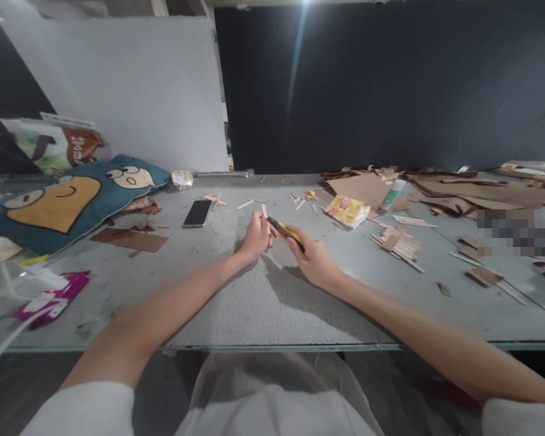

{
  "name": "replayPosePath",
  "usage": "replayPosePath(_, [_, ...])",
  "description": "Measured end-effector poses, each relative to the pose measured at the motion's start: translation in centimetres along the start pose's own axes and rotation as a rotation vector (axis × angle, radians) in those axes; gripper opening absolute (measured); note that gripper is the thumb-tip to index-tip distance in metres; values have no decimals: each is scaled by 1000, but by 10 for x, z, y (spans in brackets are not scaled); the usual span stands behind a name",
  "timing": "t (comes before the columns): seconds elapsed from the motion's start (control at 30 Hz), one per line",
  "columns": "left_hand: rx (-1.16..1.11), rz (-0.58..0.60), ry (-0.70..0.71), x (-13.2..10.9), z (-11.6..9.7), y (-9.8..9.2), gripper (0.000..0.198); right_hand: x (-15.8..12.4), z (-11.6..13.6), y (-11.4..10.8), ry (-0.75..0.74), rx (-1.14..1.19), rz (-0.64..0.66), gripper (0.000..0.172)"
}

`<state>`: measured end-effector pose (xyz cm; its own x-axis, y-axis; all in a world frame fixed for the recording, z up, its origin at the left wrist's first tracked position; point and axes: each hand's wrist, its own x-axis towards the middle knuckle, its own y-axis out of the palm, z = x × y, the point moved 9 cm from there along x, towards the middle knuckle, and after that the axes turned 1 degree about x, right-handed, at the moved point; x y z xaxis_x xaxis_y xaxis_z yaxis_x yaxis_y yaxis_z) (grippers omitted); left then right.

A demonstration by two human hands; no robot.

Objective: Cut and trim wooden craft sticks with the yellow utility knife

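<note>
Over the middle of the table, my left hand (254,236) is closed around a thin wooden stick (264,211), whose pale end shows above the fingers. Closed on a yellow and dark utility knife (293,236), my right hand (317,260) angles its front end toward the stick. Whether the blade touches the wood is too small to tell. Beyond my hands lie cut stick pieces (252,201). A phone (197,214) lies to the left of them, and a yellow and white packet (347,210) is to the right.
Bundled wooden sticks (397,243), a glue stick (393,195) and brown cardboard sheets (472,188) lie at the right. On the left are a blue cushion (72,200), a cardboard piece (129,240) and a purple power strip (68,297) with white cables. Dark panels (381,85) stand behind the table.
</note>
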<state>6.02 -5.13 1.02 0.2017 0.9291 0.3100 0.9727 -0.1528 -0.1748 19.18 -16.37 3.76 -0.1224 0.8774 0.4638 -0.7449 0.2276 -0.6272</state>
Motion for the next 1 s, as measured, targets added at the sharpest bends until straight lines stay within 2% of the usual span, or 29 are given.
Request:
replayPosePath(0.17, [-28, 21, -36, 0, 2, 2, 22, 0, 3, 3, -28, -202, 61, 53])
replayPosePath(0.6, [-110, 117, -37, -1, 4, 12, 24, -3, 8, 2, -102, -358, 66, 56])
replayPosePath(0.67, [-100, 109, -34, -2, 3, 12, 21, -1, 7, -3, -63, -219, 26, 55])
replayPosePath(0.77, [-66, 94, -28, -2, 1, 9, 15, 5, -8, -13, 109, 159, -41, 56])
replayPosePath(0.9, [28, 82, -5, -1, -3, 6, 16, 10, -30, -13, 363, 614, -17, 62])
replayPosePath(1.0, [62, 78, -12, -1, -3, 5, 22, 10, -37, -14, 450, 784, -24, 65])
